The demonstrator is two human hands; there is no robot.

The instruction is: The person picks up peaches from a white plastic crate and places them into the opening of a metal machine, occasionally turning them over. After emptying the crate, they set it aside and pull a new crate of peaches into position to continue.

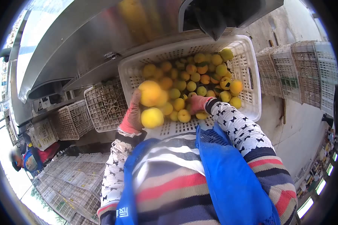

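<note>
left hand [131, 117]: pink glove, at near-left of the crate, fingers curled around yellow fruit; two big fruits [151, 93] sit against the palm, one above the other, lower one at [152, 117]
right hand [197, 103]: pink glove, down among the fruit pile, fingers bent into the pile and touching fruit; can't tell if anything is actually gripped, fingertips hidden
crate [248, 56]: white perforated plastic, tilted toward the camera, resting against the person's front, far rim under a metal machine
fruit pile [199, 80]: yellow-orange round fruits, loose inside the crate, bunched in the middle and far right corner; near-left floor of the crate partly bare
machine [94, 41]: grey sheet metal, sloped, just behind the crate, dark opening above its far rim
sleeves [238, 127]: white with black pattern, over striped jumper
apron [229, 176]: blue, across the chest
stacked crates right [296, 71]: empty, well apart from the hands
crates left [101, 107]: empty, just beside the held crate, more stacked below
other person [30, 159]: lower left, far off, blurred
</note>
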